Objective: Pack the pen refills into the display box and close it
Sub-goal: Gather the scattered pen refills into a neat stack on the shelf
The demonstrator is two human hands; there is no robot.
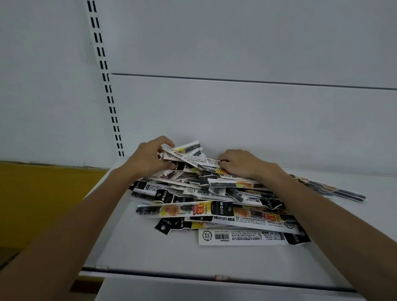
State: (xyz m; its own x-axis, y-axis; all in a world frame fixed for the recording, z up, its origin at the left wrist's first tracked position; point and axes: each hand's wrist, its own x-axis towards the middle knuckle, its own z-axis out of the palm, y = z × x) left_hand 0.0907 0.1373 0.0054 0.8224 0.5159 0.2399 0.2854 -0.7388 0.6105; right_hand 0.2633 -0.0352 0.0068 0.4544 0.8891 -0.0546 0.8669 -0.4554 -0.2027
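- The pen refills (pixel 206 207) lie in a loose heap on the white shelf (pixel 152 250), right of and below the slotted upright (pixel 109 95), with most packets lying long axis left to right
- The left hand (pixel 148 159), the one nearer the upright, curls its fingers round the left ends of a few packets at the heap's far top
- The right hand (pixel 241 164), farther from the upright, grips the opposite ends, so the held bundle spans hand to hand
- The rest of the heap lies under both grips and nearer the person
- No display box shows, so I judge the lift must keep the bundle level, destination unknown
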